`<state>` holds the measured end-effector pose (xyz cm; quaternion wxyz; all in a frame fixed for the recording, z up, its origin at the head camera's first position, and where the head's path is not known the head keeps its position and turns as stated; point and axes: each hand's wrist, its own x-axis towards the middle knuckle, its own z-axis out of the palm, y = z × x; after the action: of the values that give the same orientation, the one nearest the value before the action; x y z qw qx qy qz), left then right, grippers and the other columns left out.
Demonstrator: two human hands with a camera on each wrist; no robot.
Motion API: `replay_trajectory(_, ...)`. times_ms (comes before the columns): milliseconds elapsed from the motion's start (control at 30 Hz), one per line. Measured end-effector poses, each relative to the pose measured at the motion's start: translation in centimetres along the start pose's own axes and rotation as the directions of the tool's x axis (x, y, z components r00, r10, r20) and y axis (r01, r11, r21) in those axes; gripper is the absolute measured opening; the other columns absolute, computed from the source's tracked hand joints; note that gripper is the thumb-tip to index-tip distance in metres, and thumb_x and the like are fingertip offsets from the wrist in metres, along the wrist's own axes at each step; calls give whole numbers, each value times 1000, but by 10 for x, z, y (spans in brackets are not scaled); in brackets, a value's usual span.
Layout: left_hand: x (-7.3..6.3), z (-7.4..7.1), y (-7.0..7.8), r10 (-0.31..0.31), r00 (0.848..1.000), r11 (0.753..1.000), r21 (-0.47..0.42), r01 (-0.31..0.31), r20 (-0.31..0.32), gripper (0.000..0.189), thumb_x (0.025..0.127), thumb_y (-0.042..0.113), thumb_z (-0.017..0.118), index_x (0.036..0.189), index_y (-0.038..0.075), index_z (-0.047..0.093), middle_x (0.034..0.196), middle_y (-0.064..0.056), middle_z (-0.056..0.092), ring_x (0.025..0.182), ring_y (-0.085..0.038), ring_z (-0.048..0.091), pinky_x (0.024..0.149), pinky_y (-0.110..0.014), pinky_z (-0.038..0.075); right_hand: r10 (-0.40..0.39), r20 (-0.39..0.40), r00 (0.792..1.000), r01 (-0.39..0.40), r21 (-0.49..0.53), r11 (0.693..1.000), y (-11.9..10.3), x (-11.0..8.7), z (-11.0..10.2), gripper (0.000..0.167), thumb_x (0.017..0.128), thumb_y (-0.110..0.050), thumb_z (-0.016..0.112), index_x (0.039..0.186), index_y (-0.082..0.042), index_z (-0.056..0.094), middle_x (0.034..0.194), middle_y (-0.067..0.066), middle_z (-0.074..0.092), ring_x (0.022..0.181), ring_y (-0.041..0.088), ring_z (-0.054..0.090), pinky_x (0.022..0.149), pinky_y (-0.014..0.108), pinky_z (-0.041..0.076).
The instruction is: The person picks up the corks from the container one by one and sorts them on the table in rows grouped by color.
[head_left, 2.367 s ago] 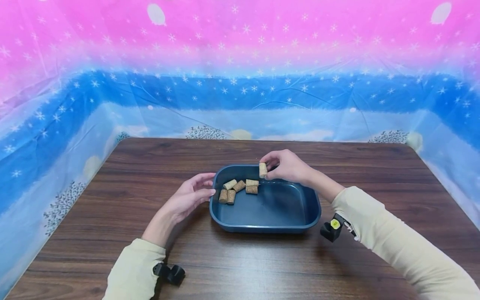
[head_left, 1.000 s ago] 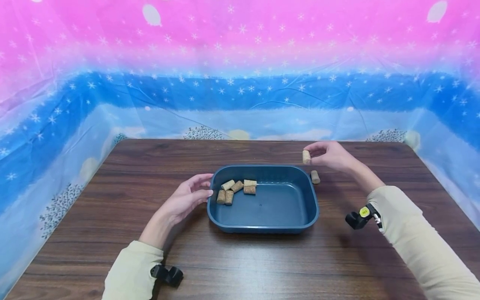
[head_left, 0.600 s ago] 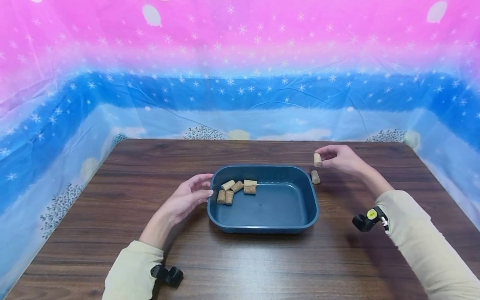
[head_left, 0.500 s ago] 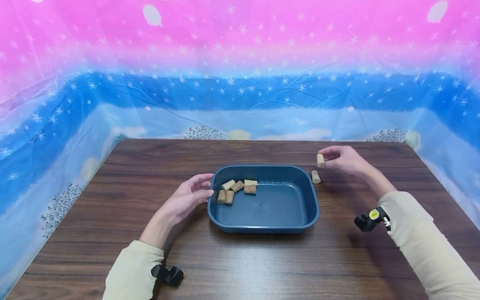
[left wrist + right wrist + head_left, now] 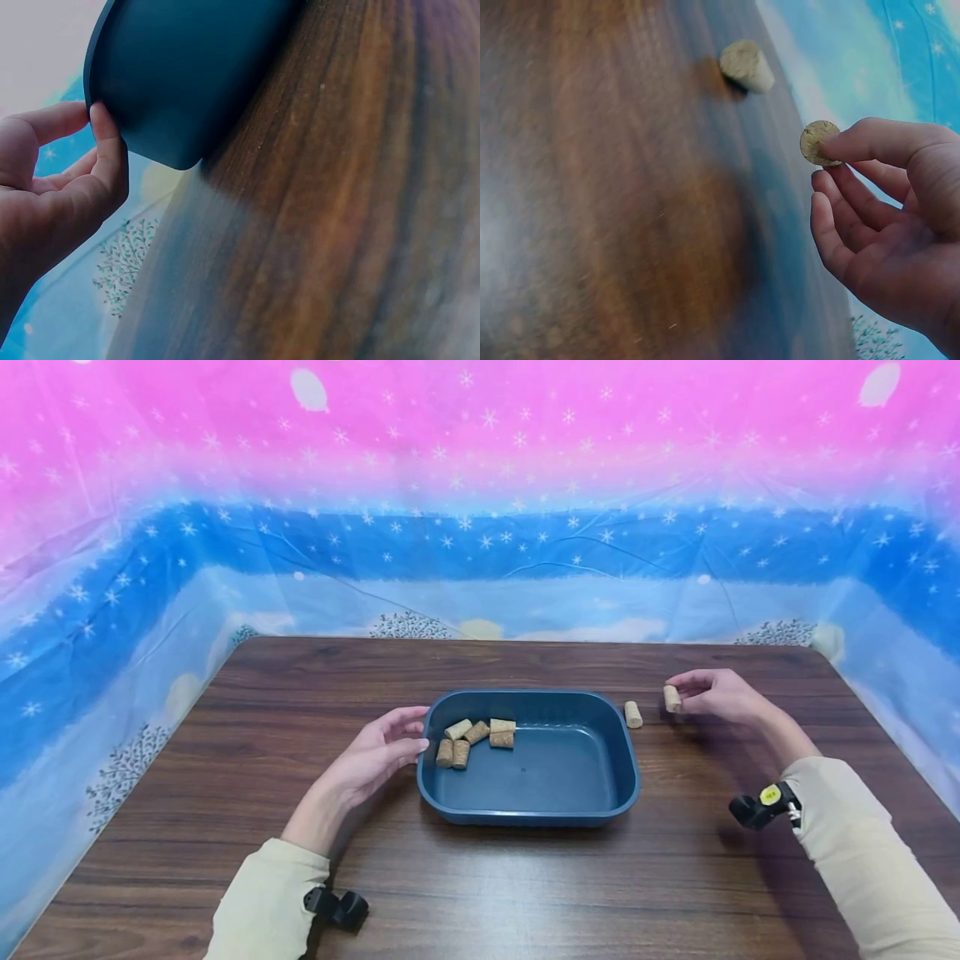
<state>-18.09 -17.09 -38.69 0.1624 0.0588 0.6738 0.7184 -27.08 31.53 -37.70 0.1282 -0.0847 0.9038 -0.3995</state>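
Currently, the person's right hand [image 5: 718,695] pinches a light-tan cylindrical cork stopper [image 5: 672,699] between thumb and fingertips over the dark-brown wood-grain table [image 5: 480,893], contact with the tabletop unclear, with a second tan cork [image 5: 633,715] between it and the dark-blue rounded rectangular tray [image 5: 525,816]. Left hand [image 5: 363,764] is relaxed, not clenched, fingertips touching the tray's left end. Inside, six tan-and-brown corks [image 5: 461,754] cluster toward that same end.
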Motion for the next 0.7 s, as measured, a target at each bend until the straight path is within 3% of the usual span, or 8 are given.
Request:
replay_trajectory(433,1,0,-1,6,1000,1000,2,-6,3,55,93,-4,54,144,-4,33,122,-18,42,103,-24,55,85,-25,50,24,-11,1000,-23,70,997,12,-3,12,55,83,-11,73,131,8,53,117,19,63,95,9,58,79,21,46)
replay_trajectory(700,1,-1,-2,7,1000,1000,1,-7,2,55,93,-5,54,144,-4,33,121,-17,43,103,-25,54,85,-25,50,7,3,1000,-7,16,1000,15,-2,15,56,82,-17,77,129,6,57,122,21,61,110,26,54,88,33,40)
